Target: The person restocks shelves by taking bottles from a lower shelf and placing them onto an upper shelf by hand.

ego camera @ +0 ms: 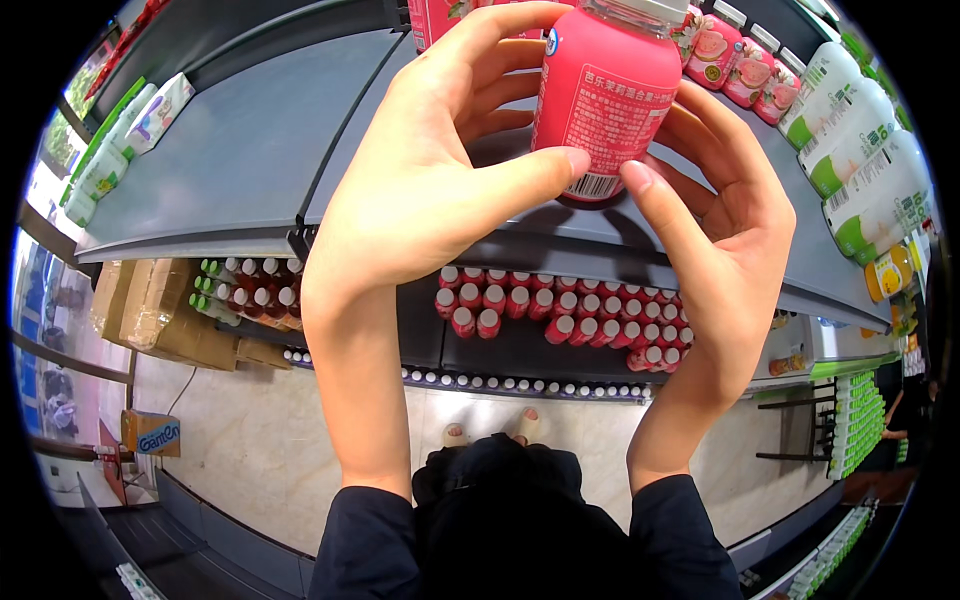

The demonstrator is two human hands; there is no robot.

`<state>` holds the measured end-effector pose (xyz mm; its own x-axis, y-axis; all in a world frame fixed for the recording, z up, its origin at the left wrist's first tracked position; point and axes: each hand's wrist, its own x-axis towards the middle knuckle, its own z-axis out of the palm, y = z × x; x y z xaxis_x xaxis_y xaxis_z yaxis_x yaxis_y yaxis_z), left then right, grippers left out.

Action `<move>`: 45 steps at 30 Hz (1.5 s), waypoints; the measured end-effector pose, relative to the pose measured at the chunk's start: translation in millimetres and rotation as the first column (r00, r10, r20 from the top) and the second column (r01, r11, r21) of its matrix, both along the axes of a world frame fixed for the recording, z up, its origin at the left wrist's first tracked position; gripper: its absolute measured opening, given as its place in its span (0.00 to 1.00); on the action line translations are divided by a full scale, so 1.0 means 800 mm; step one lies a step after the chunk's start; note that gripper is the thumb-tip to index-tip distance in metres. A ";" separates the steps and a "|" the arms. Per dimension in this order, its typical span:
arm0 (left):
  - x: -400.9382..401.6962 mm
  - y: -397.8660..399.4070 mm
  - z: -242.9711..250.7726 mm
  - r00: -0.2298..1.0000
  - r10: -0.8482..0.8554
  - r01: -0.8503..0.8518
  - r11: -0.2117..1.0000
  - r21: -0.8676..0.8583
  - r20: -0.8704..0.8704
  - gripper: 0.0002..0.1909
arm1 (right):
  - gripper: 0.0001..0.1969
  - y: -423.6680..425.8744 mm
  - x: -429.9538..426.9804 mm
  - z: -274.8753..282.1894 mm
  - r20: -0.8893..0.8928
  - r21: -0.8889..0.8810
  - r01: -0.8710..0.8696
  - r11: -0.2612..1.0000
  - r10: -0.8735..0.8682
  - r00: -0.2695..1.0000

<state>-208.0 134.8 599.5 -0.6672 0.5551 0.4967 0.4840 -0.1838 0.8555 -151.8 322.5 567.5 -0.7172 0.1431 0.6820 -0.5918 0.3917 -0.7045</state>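
A pink plastic juice bottle (611, 97) with a white cap is upright between both hands, its printed back label and barcode facing me. My left hand (450, 157) holds its left side, the thumb pressed low on the label and the fingers behind. From the right, my right hand (720, 180) holds it with the thumb near the barcode and the fingers partly hidden behind. The bottle is over the front part of a grey metal shelf (480, 202); whether its base touches the shelf cannot be told. Similar pink bottles (712, 52) stand behind it at the right.
Large white-and-green bottles (874, 172) line the shelf's right side. Small red bottles (589, 307) with white caps fill a lower shelf. Cardboard boxes (161, 315) stand lower left, beside more drink bottles (262, 296). A carton (150, 433) sits on the floor at left.
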 end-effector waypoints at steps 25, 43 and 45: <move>-0.026 0.006 -0.028 0.995 0.058 -0.051 0.996 0.074 -0.086 0.40 | 0.30 -0.009 0.003 0.002 0.041 0.036 0.062 0.997 -0.063 0.997; -0.027 0.004 -0.027 0.989 0.067 -0.060 0.997 0.057 -0.131 0.40 | 0.27 -0.007 -0.003 -0.003 0.031 0.045 0.034 0.998 -0.036 0.999; -0.027 0.005 -0.029 0.988 0.072 -0.063 0.996 0.069 -0.139 0.39 | 0.27 -0.007 -0.005 -0.005 0.018 -0.003 0.022 1.000 -0.022 1.000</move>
